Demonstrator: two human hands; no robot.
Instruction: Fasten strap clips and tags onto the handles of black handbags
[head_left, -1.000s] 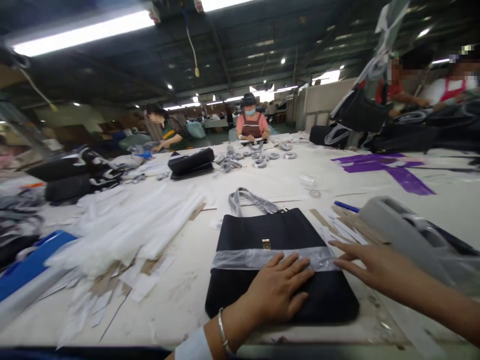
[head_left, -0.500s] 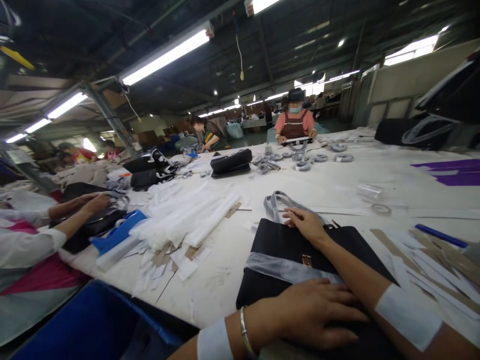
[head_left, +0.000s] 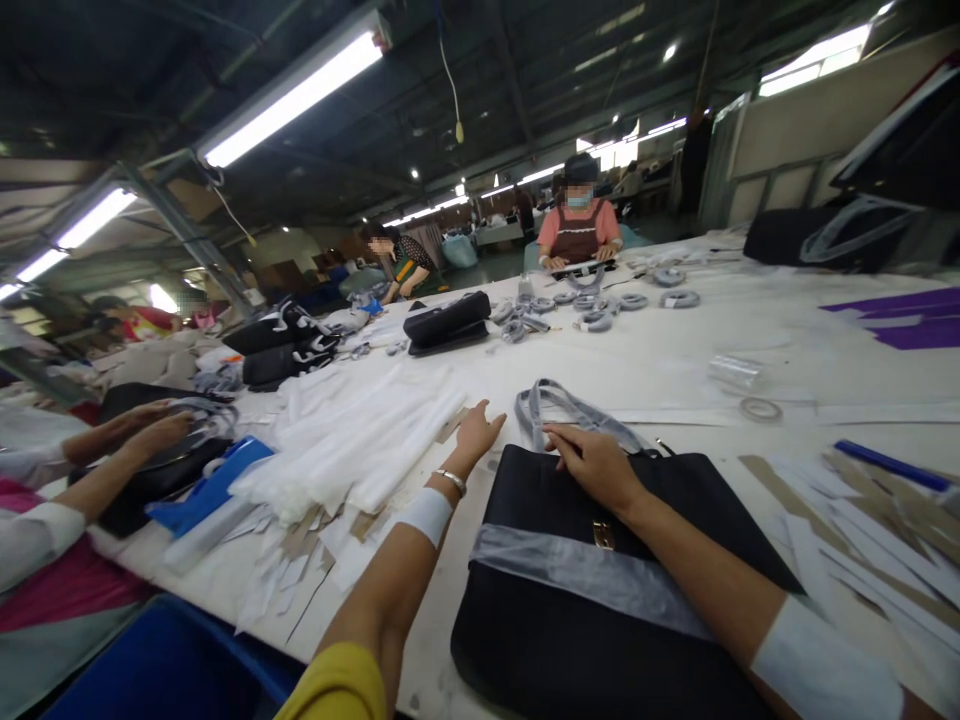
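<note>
- The black tote bag (head_left: pixel 547 640) lies flat on the bench (head_left: pixel 675 350) right in front of the person. A clear plastic band (head_left: pixel 585 570) crosses its middle, just below the gold clasp (head_left: pixel 602 535).
- Half a second ago the left hand (head_left: pixel 480 428) was pressing down on the bag's near part. It has now come off and reached out past the bag's top left corner.
- That left grip is released: the fingers are spread and hold nothing, and the fingertips lie beside the pile of white plastic sleeves (head_left: pixel 360 440) left of the bag.
- The right hand (head_left: pixel 592 462) stays at the bag's top edge, with its fingers on the grey handles (head_left: pixel 555 405). I cannot tell whether they pinch the strap or only rest on it.
- So only the right hand now steadies the bag.
- Further left of the bag, a co-worker's hands (head_left: pixel 150 430) rest on another dark bag.
</note>
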